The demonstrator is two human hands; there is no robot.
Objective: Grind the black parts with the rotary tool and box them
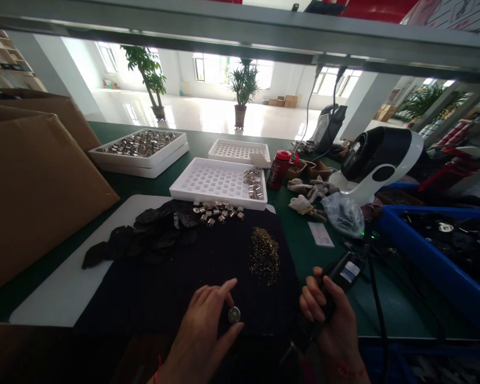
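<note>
My left hand (pixel 208 325) is at the front edge of the dark cloth (pixel 220 261), its thumb and fingers closed round a small round metal cylinder (pixel 234 315) whose end face points up. In my right hand (pixel 330 314) is a black electric screwdriver (pixel 344 274) with a pale label, its thin bit angled down to the left. A scatter of small brass-coloured screws (pixel 265 256) lies on the cloth between and beyond the hands. Farther back are several shiny metal cylinders (pixel 218 213). To their left spreads a heap of flat black pieces (pixel 144 234).
A white foam tray (pixel 208 181) with pockets holds some cylinders at its right; filled trays (pixel 152 168) stand behind left. A cardboard box (pixel 32 186) blocks the left side. On the right are a blue bin (pixel 428 266), a fan (pixel 380 160), gloves (pixel 310 194) and a red bottle (pixel 279 172).
</note>
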